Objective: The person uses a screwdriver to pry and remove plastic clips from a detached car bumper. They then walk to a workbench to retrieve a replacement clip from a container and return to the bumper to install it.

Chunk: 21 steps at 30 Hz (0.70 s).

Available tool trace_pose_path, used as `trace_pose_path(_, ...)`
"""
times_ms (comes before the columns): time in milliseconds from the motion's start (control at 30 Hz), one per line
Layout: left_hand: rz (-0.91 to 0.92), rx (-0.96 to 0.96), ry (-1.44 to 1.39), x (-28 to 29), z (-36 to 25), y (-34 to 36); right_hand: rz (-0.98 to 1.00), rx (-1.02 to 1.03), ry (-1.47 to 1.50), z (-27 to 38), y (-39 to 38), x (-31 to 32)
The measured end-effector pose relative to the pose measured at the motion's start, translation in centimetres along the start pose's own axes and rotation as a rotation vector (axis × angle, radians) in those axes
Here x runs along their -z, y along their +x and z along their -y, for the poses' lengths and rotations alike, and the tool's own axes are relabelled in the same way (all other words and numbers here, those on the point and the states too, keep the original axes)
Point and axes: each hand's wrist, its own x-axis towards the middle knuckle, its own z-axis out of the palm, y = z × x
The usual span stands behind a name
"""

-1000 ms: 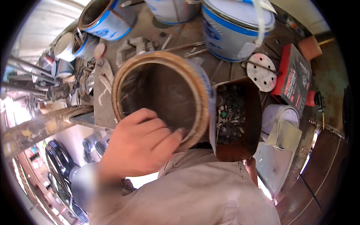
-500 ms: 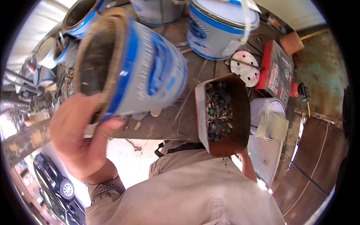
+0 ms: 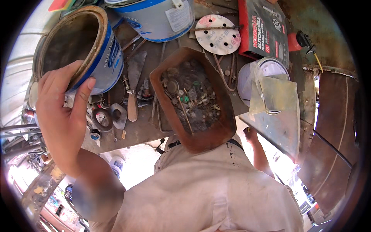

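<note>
My left hand point(image 3: 62, 100) grips the rim of an open, dirty grey-and-blue paint bucket point(image 3: 108, 62), tilted at the upper left. My right hand point(image 3: 251, 135) hangs low at the right, beyond the bench's front edge, its fingers curled around something small and dark that I cannot make out. In the middle, a rusty metal tray point(image 3: 212, 137) full of small mixed hardware sits at the bench edge. Beside the bucket lie a wooden-handled scraper point(image 3: 132, 108), metal rings point(image 3: 101, 120) and other small parts.
Another paint bucket point(image 3: 150, 21), a perforated sanding disc point(image 3: 216, 40) and a red-and-black box point(image 3: 262, 29) stand at the back. To the right are a white tin point(image 3: 245, 87) with translucent sheets point(image 3: 282, 96) on it and a rusty panel point(image 3: 332, 127). The metal bench point(image 3: 147, 125) is cluttered.
My left hand has carried the bucket left and up, uncovering tools on the bench. The tray now appears nearer the middle of the view, and more of my right hand shows.
</note>
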Motion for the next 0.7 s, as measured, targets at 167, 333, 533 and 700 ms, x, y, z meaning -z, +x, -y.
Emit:
trace_pose_path(167,0.08,0.034,0.012,0.2,-3.0,0.9,0.044,-0.1,0.111,-0.6,-1.4,-0.9)
trace_pose_path(333,0.044,-0.251,-0.104,-0.7,-5.9,1.6,0.035,-0.101,0.162,-1.6,-1.4,-1.0)
trace_pose_path(533,0.53,-0.693,-0.321,-4.6,-9.2,1.0,0.031,-0.046,0.149,-1.6,0.5,-0.6)
trace_pose_path(700,0.773,-0.606,-0.186,-6.2,-10.1,1.0,0.021,-0.034,0.171,0.4,1.0,0.4)
